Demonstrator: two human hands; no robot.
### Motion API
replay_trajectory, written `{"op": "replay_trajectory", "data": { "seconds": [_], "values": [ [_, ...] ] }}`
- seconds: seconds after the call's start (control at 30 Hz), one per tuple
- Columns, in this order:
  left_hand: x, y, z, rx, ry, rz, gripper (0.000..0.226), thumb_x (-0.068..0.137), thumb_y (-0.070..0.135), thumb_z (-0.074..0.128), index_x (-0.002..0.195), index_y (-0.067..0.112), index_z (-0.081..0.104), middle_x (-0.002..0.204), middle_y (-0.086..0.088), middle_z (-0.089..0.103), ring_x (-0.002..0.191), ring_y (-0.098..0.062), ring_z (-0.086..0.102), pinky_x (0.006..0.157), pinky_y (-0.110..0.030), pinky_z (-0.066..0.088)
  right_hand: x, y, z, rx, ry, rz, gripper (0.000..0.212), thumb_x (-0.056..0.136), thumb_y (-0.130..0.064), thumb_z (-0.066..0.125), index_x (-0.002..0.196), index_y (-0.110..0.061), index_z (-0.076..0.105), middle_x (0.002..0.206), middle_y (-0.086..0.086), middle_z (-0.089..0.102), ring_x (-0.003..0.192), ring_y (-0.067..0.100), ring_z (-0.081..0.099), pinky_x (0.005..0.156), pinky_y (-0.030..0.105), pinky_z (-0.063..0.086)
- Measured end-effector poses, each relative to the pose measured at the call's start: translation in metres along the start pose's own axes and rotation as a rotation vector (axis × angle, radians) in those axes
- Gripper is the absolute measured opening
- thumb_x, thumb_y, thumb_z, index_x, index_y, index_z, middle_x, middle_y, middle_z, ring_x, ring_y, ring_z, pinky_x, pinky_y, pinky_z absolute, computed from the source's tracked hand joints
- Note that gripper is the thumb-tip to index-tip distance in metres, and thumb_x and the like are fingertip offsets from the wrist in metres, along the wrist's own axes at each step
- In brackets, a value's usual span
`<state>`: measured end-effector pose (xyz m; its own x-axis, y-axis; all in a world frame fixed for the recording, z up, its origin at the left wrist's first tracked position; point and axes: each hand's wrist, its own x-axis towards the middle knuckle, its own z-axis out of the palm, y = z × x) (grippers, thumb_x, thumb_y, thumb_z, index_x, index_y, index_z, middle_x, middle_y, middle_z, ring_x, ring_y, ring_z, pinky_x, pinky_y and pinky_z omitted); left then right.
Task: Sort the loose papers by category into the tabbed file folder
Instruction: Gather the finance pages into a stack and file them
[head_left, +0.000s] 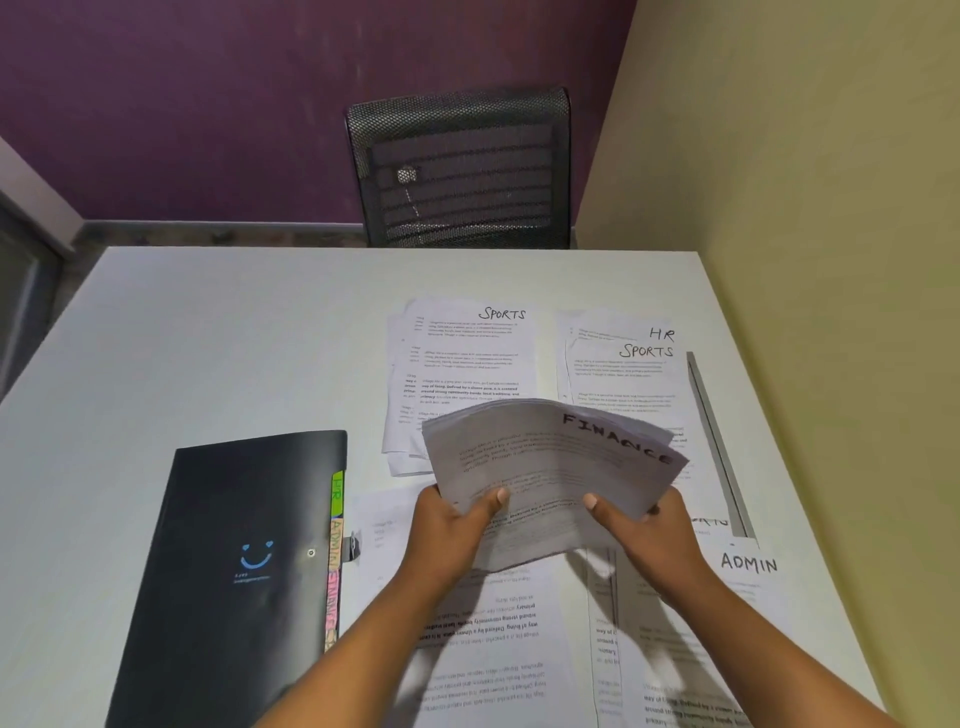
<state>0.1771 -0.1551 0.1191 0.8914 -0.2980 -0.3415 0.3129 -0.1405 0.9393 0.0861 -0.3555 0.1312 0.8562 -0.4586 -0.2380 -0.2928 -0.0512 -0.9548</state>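
My left hand (457, 525) and my right hand (641, 525) both grip the near edge of a curved stack of papers (550, 467) headed FINANCE, held above the white table (208, 338). A shut black tabbed file folder (234, 571) lies at the left, its coloured tabs (335, 551) reading HR, ADMIN and FINANCE along its right edge. Beyond the held stack lie a SPORTS pile (462, 364) and a pile headed HR and SPORTS (623, 364). An ADMIN sheet (748, 566) lies at the right. More printed sheets (493, 649) lie under my forearms.
A black mesh office chair (460, 166) stands behind the table's far edge. A yellow wall (805, 208) runs along the table's right side. A thin grey strip (719, 447) lies near the right edge of the table.
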Motion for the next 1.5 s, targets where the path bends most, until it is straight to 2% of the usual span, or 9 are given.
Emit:
{"op": "replay_trajectory", "data": {
  "seconds": [0.13,0.3,0.47,0.67,0.83,1.0,1.13,1.33,1.5],
  "values": [
    [0.004,0.015,-0.001,-0.106,-0.104,0.002,0.017,0.092,0.005,0.064,0.104,0.014,0.071,0.092,0.004,0.079,0.088,-0.012,0.075,0.068,-0.020,0.056,0.007,-0.004,-0.013,0.057,-0.073,0.037,0.044,0.074,-0.039,0.077,0.111,-0.018,0.067,0.105,-0.008,0.077,0.095,0.010,0.074,0.073,0.021,0.057],
    [0.021,0.020,-0.003,-0.216,-0.184,-0.090,0.021,0.095,0.009,0.060,0.115,0.010,0.067,0.105,-0.005,0.077,0.096,-0.022,0.074,0.076,-0.031,0.060,0.022,0.000,-0.019,0.008,-0.155,0.155,0.016,0.094,-0.006,0.061,0.106,-0.009,0.071,0.095,-0.001,0.080,0.085,0.016,0.076,0.064,0.019,0.057],
    [0.065,-0.005,-0.014,0.056,0.064,-0.214,0.013,0.093,0.028,0.066,0.093,0.016,0.071,0.091,-0.006,0.075,0.085,-0.024,0.072,0.070,-0.029,0.055,0.051,0.024,-0.025,-0.049,0.027,0.278,0.018,0.093,-0.021,0.067,0.107,-0.011,0.073,0.095,0.005,0.079,0.078,0.021,0.077,0.064,0.029,0.059],
    [0.110,-0.021,-0.037,0.473,0.450,-0.216,0.016,0.086,0.027,0.066,0.099,0.018,0.064,0.083,0.002,0.069,0.082,-0.023,0.068,0.075,-0.032,0.054,0.091,0.052,-0.031,0.057,0.211,0.449,0.031,0.095,-0.021,0.066,0.122,-0.008,0.065,0.107,0.009,0.073,0.091,0.029,0.070,0.080,0.039,0.058],
    [0.143,-0.018,-0.044,0.769,0.391,-0.194,0.053,0.081,0.042,0.070,0.121,0.011,0.057,0.121,-0.010,0.059,0.108,-0.030,0.062,0.088,-0.041,0.053,0.118,0.064,-0.023,0.055,0.222,0.501,0.032,0.093,-0.021,0.068,0.122,-0.008,0.066,0.110,0.010,0.073,0.093,0.031,0.071,0.086,0.043,0.058],
    [0.161,-0.013,-0.037,1.016,0.340,-0.359,0.072,0.073,0.056,0.074,0.120,0.006,0.052,0.122,-0.013,0.051,0.116,-0.036,0.053,0.088,-0.046,0.052,0.126,0.084,-0.021,0.055,0.241,0.566,0.030,0.092,-0.017,0.069,0.119,-0.005,0.066,0.095,0.010,0.072,0.081,0.029,0.069,0.083,0.043,0.058],
    [0.171,-0.023,-0.033,1.105,0.257,-0.372,0.076,0.061,0.049,0.081,0.118,0.008,0.052,0.116,-0.013,0.050,0.111,-0.034,0.053,0.089,-0.045,0.053,0.122,0.097,-0.023,0.056,0.277,0.536,0.032,0.091,-0.020,0.070,0.119,-0.006,0.068,0.105,0.009,0.075,0.093,0.031,0.071,0.090,0.050,0.057],
    [0.180,-0.020,-0.038,0.782,0.277,-0.448,0.078,0.059,0.035,0.090,0.118,0.006,0.049,0.108,-0.009,0.062,0.099,-0.033,0.064,0.078,-0.037,0.054,0.123,0.099,-0.023,-0.012,0.279,0.509,0.022,0.091,-0.021,0.070,0.110,-0.009,0.071,0.100,0.008,0.076,0.090,0.031,0.072,0.087,0.049,0.058],
    [0.186,-0.017,-0.038,0.495,0.362,-0.405,0.034,0.086,0.040,0.070,0.099,0.009,0.067,0.098,-0.013,0.072,0.079,-0.031,0.067,0.070,-0.035,0.055,0.125,0.101,-0.023,-0.050,0.280,0.493,0.020,0.091,-0.022,0.070,0.108,-0.010,0.072,0.099,0.008,0.076,0.087,0.030,0.072,0.082,0.043,0.059]
  ]
}}
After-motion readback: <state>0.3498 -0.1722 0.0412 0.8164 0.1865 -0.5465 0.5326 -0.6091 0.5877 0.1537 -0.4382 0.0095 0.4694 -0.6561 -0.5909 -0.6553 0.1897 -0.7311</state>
